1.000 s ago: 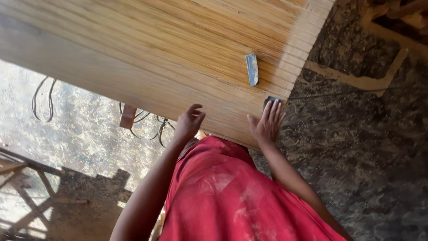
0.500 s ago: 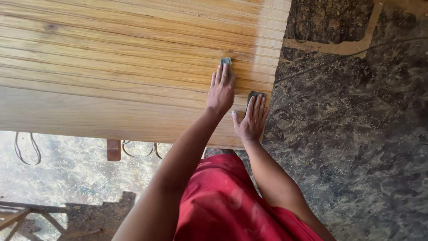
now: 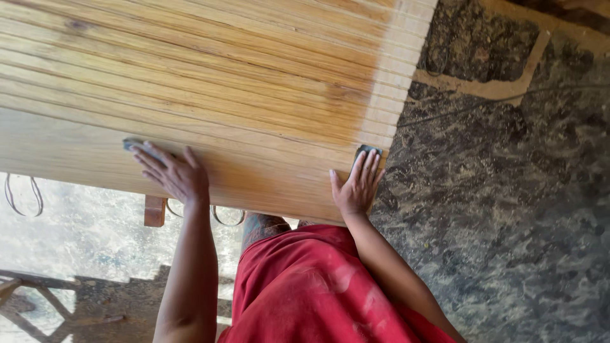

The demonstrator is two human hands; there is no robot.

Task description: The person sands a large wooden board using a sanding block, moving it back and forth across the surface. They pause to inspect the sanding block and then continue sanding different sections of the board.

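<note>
— So, what has the left hand (image 3: 175, 174) got?
— Fingers spread flat, pressing a small grey pad (image 3: 132, 145) onto the ribbed, golden wooden panel (image 3: 254, 89).
— And the right hand (image 3: 356, 187)?
— Open-palmed over a dark pad (image 3: 367, 151) at the panel's corner.

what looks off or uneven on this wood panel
The ribbed wooden panel has a paler strip along its right edge, unlike the darker amber rest. Nothing looks cracked or spilled. The left hand and right hand each press a small pad.
</note>
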